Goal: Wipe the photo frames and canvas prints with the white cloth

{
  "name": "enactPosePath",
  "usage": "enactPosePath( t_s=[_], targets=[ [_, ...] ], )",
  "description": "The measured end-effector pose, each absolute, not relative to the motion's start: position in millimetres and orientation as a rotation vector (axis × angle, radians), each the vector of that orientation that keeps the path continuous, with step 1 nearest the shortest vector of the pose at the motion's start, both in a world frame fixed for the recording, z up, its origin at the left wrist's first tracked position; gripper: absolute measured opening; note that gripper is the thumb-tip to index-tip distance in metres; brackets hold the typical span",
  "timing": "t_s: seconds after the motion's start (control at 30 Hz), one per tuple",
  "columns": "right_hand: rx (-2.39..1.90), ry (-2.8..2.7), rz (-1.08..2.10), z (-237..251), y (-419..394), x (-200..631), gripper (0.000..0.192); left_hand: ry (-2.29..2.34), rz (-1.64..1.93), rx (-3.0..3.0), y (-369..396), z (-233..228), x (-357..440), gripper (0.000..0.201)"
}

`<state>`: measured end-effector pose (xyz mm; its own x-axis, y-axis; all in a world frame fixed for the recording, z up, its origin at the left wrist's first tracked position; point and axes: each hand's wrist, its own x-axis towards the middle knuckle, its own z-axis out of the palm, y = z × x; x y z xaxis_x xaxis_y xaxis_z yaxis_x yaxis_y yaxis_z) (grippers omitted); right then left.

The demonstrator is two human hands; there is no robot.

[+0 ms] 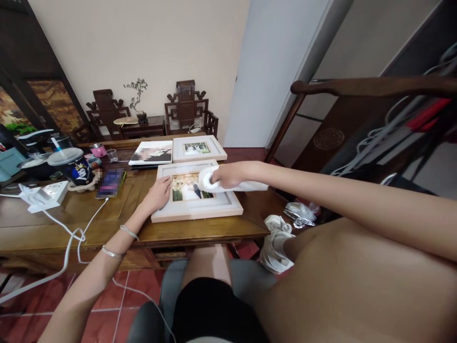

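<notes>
At the far left of the frame, a white power strip (44, 195) lies on a wooden desk (71, 224), its cable trailing off the front edge. To its right stands a lidded cup (73, 166) with a cartoon print, then a phone (110, 183) lying flat. Left of centre, the person's left hand (159, 193) rests open, fingers spread flat, on the left edge of a pale picture frame (196, 197) that lies at the middle of the desk. Just right of it, the right hand (224, 175) is closed around a white cloth (209, 182), pressing it onto the frame's glass over the photo. Behind, in the upper middle, two more framed pictures (178, 150) lie side by side.
</notes>
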<state>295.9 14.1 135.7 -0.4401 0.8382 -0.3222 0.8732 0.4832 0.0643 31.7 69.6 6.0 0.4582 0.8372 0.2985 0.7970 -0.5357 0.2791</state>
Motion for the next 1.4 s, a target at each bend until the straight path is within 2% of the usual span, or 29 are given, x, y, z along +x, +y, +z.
enactPosePath(
  t_s=[0.17,0.37,0.47,0.67,0.83,1.07,1.17,1.4],
  targets=[
    [1.468,2.305,-0.089,133,11,287,0.054,1.484,0.641,2.559,69,5,32,0.048],
    [1.156,2.308,-0.495,151,-9,285,0.052,1.510,0.680,2.513,70,1,34,0.047],
    [1.153,2.347,-0.524,152,-11,282,0.048,1.505,0.687,2.511,70,1,34,0.047],
    [1.031,2.538,-0.375,140,-22,244,0.049,1.524,0.651,2.502,68,5,36,0.049],
    [1.031,2.588,-0.192,131,-43,219,0.040,1.472,0.659,2.523,69,7,34,0.047],
    [1.145,2.277,-0.163,151,-50,235,0.044,1.469,0.700,2.539,69,4,32,0.046],
    [1.203,2.203,-0.162,155,-50,246,0.040,1.475,0.669,2.536,68,5,33,0.048],
    [1.068,2.504,-0.026,128,-67,225,0.031,1.474,0.702,2.466,67,8,35,0.049]
  ],
)
